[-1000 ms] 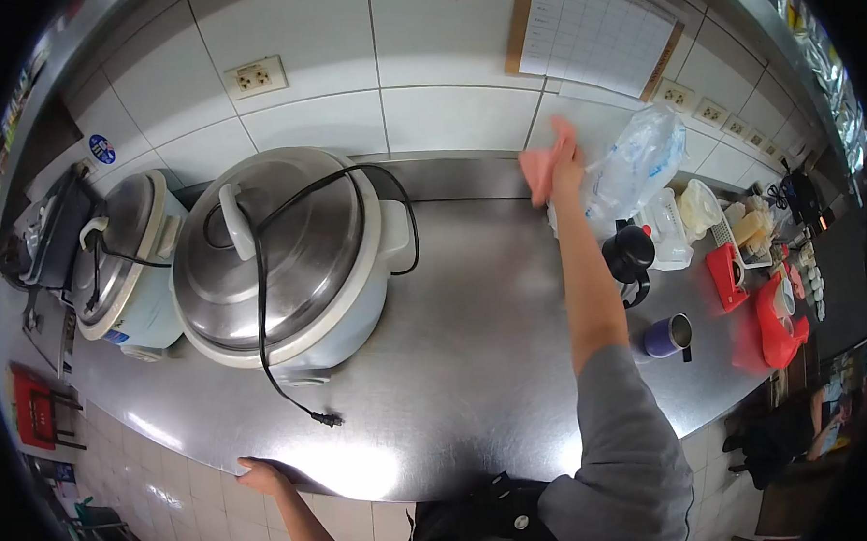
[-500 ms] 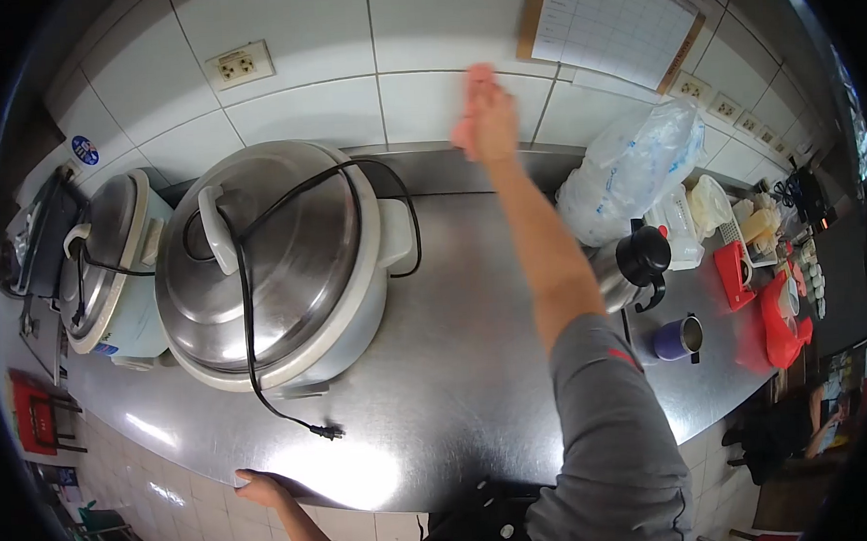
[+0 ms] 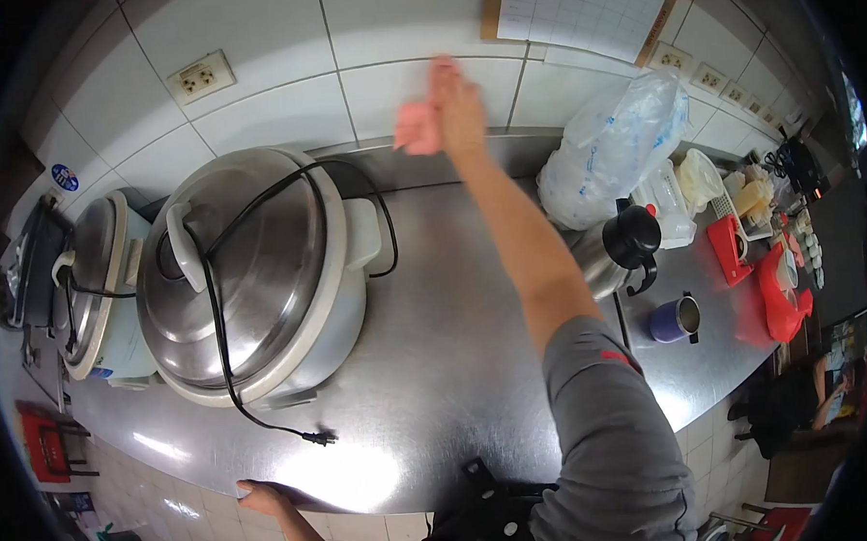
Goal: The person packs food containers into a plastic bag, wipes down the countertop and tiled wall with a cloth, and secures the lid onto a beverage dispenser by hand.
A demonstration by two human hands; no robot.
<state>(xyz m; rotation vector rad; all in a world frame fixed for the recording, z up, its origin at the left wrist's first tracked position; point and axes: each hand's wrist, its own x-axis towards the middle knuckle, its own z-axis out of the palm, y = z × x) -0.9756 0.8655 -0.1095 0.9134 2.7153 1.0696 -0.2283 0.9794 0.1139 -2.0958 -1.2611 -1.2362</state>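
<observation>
My right hand [image 3: 460, 110] holds a pink cloth [image 3: 419, 126] against the white wall tiles, just above the steel back edge of the counter [image 3: 438, 367]. Part of the cloth hangs out to the left of the fingers. My left hand [image 3: 262, 497] rests at the counter's front edge, its fingers hooked over the rim and partly hidden. Left of my right arm stands a large rice cooker [image 3: 250, 269] with a steel lid and a black cord lying over it. A filled clear plastic bag [image 3: 612, 151] stands to the right of my right forearm.
A steel thermos jug [image 3: 621, 248] and a purple mug [image 3: 675, 319] stand on the right. Beyond them are a red holder [image 3: 728, 250] and a red bag [image 3: 781, 294]. A smaller cooker [image 3: 96, 285] is at the left. A person in dark clothes [image 3: 786, 402] is far right.
My right hand has moved left along the wall with the pink cloth, away from the plastic bag. The view has shifted a little. My left hand has stayed at the counter edge.
</observation>
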